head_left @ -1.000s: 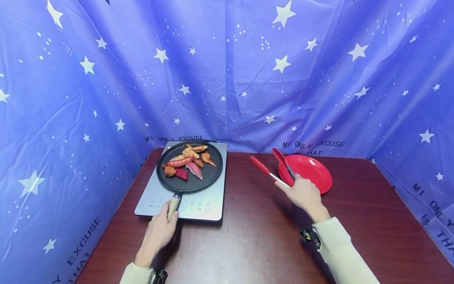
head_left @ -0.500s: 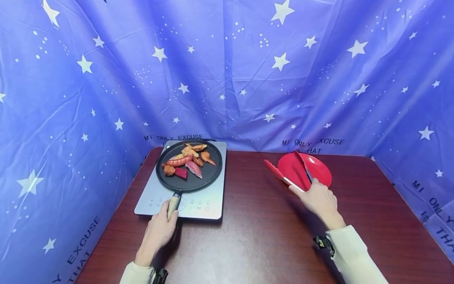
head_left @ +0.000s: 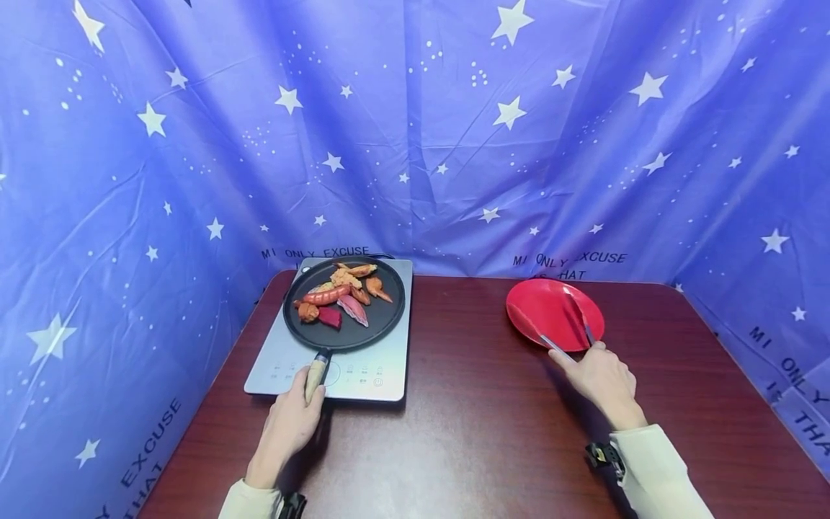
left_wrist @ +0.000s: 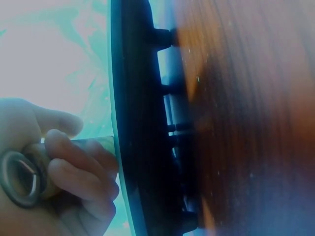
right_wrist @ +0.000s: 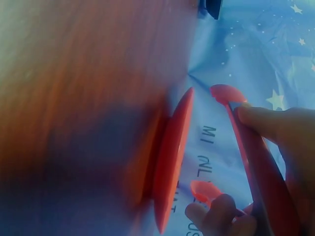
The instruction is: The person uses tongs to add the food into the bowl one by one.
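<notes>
My left hand (head_left: 292,424) grips the wooden handle (head_left: 315,378) of a black frying pan (head_left: 384,321), fingers wrapped round it in the left wrist view. In the pan lie a scored sausage (head_left: 326,295), a pink slice (head_left: 353,311), a dark red piece (head_left: 330,318) and several browned or fried pieces. Out to the right, my right hand (head_left: 601,378) holds red-tipped tongs (right_wrist: 266,172) over a red plate (head_left: 538,297). The tongs' arms are spread with nothing between them. In the right wrist view their tips stand apart from the plate; in the head view they blend into its red.
Under the pan is a silver induction cooker (head_left: 389,371) with a touch panel. Both it and the plate are on a dark red wooden table (head_left: 447,432). Blue curtains (head_left: 428,144) with stars hang close behind the table and along its sides.
My right hand has moved right and toward me with the tongs, whose tips have gone from left of the plate to over it. The left hand and pan stay put.
</notes>
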`<state>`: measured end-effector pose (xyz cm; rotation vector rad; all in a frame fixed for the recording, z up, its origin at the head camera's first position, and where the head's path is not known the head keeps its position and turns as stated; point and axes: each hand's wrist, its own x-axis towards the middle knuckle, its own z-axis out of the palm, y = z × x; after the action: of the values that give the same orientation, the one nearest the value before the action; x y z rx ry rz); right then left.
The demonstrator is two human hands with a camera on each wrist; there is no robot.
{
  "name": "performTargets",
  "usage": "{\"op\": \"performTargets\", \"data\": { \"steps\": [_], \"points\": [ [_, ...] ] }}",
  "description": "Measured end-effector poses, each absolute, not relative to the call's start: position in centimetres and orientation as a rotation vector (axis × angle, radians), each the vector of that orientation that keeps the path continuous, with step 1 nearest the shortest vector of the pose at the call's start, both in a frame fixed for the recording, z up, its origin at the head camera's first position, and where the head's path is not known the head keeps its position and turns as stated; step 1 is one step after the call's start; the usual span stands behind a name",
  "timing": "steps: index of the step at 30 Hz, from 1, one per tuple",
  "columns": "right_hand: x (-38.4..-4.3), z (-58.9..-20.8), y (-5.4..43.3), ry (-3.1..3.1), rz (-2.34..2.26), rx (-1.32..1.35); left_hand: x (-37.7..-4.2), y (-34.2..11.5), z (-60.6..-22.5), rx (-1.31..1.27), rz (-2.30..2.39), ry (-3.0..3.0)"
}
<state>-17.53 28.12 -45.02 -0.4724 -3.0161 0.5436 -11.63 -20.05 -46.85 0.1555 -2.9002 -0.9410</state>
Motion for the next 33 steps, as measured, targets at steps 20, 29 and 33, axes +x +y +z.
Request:
{"op": "performTargets", "data": {
  "steps": [20,29,33],
  "points": [
    [-17.6,-46.7,29.8,-3.169,0.554,-0.415,-11.8,-20.0,-46.9,0.167,-0.93,-2.913],
    [-17.5,-47.7,30.0,-3.141,0.591,-0.377,-11.7,-20.0,-46.7,0.175,-0.939,-2.913],
    [-17.4,-47.5,30.0,-3.126,0.606,-0.401,-11.7,-20.0,-46.6,0.174,-0.937,-2.911]
  ]
}}
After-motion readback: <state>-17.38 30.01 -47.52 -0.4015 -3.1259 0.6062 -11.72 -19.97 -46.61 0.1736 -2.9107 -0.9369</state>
